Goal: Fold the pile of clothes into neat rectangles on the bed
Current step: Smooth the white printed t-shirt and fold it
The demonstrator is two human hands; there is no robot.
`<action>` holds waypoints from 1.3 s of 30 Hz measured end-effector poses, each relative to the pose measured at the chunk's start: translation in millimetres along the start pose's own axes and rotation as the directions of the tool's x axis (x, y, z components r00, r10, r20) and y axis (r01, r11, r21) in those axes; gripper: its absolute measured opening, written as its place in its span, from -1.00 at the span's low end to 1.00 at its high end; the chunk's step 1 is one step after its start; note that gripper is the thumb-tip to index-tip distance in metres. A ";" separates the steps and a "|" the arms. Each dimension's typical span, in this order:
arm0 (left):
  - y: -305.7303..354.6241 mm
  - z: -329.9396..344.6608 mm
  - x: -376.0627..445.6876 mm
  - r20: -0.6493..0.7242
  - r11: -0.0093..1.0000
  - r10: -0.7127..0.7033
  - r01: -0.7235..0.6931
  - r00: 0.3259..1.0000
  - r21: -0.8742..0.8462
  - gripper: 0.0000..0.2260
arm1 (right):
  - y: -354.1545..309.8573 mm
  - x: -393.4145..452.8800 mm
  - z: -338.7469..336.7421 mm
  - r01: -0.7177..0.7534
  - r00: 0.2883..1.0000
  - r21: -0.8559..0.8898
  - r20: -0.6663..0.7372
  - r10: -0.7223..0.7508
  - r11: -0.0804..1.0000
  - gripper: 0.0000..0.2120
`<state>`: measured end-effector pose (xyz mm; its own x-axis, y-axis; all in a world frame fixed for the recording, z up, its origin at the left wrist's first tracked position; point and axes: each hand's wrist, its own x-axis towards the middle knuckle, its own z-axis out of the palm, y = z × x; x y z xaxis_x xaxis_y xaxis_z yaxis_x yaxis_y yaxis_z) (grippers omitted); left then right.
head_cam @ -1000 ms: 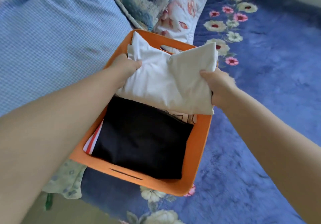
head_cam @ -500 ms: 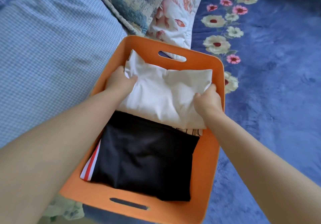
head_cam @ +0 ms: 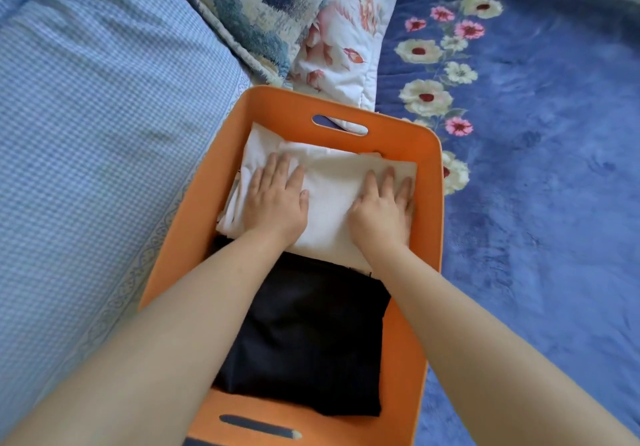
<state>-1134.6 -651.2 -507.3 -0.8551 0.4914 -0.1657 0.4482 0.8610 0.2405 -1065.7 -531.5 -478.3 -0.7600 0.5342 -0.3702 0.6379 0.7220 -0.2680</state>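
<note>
left hand (head_cam: 275,199) flat, fingers straight, on white garment (head_cam: 329,199) | right hand (head_cam: 382,208) likewise | black garment (head_cam: 304,338) behind wrists | orange basket (head_cam: 429,237)

Both hands (head_cam: 277,199) press white garment (head_cam: 329,196) in basket (head_cam: 429,231).

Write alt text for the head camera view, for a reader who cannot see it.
Both hands, left hand and right hand, press flat on a folded white garment at the far end of an orange basket. A folded black garment lies nearer in it, on a blue floral blanket.
</note>
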 end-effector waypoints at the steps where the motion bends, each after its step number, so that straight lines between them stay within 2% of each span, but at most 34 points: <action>1: -0.9 3.4 2.2 0.012 1.000 -0.005 0.005 1.000 0.030 -0.53 | 3.1 4.8 5.9 -0.035 0.999 0.035 -0.006 0.036 0.999 -0.52; 5: -1.9 13.7 2.6 0.027 0.993 -0.016 0.012 1.000 0.121 -0.51 | 12.3 10.5 29.8 -0.062 0.995 0.041 -0.072 0.065 0.997 -0.51; 12: -1.9 30.2 5.6 0.026 0.990 -0.053 0.049 0.998 0.134 -0.51 | 16.6 18.3 47.7 -0.068 0.992 0.036 -0.108 0.071 0.997 -0.51; 16: -3.7 35.7 10.4 0.030 0.989 -0.055 0.050 0.998 0.142 -0.52 | 16.8 21.8 53.1 -0.063 0.990 0.034 -0.126 0.067 0.997 -0.37; 18: -6.4 38.8 12.6 0.010 0.990 -0.040 0.039 0.999 0.137 -0.53 | 16.5 24.6 54.9 -0.065 0.989 0.037 -0.130 0.069 0.997 -0.36; 22: -5.9 44.3 14.7 -0.040 0.995 -0.026 0.030 0.999 0.095 -0.40 | 19.0 29.0 60.5 -0.065 0.988 0.029 -0.137 0.069 0.997 -0.37; 28: -12.3 59.3 27.0 -0.112 0.993 -0.003 0.017 0.994 0.121 -0.49 | 17.5 41.6 66.8 -0.078 0.990 0.001 -0.114 0.078 0.997 -0.36; 31: -10.8 54.0 25.8 -0.033 0.989 -0.024 0.028 0.999 0.144 -0.37 | 17.9 42.5 64.7 -0.071 0.994 -0.004 -0.083 0.071 0.997 -0.44; 34: -9.3 47.1 22.7 -0.036 0.993 -0.025 0.029 0.999 0.111 -0.32 | 19.2 42.0 54.5 -0.057 0.998 0.046 0.008 0.057 0.997 -0.51; 36: -6.7 40.3 19.6 -0.006 0.991 -0.039 0.039 0.999 0.130 -0.42 | 21.8 41.7 43.0 -0.045 0.995 0.082 0.095 0.037 0.996 -0.50; 39: -0.2 22.9 11.1 0.119 0.977 -0.111 0.086 0.987 0.196 -0.55 | 25.6 38.4 27.5 -0.005 0.977 0.097 0.210 -0.016 0.995 -0.51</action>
<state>-1138.3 -643.0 -531.1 -0.8622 0.4052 -0.3039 0.4153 0.9091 0.0336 -1075.2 -504.6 -523.8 -0.7270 0.4180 -0.5448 0.6505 0.6733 -0.3515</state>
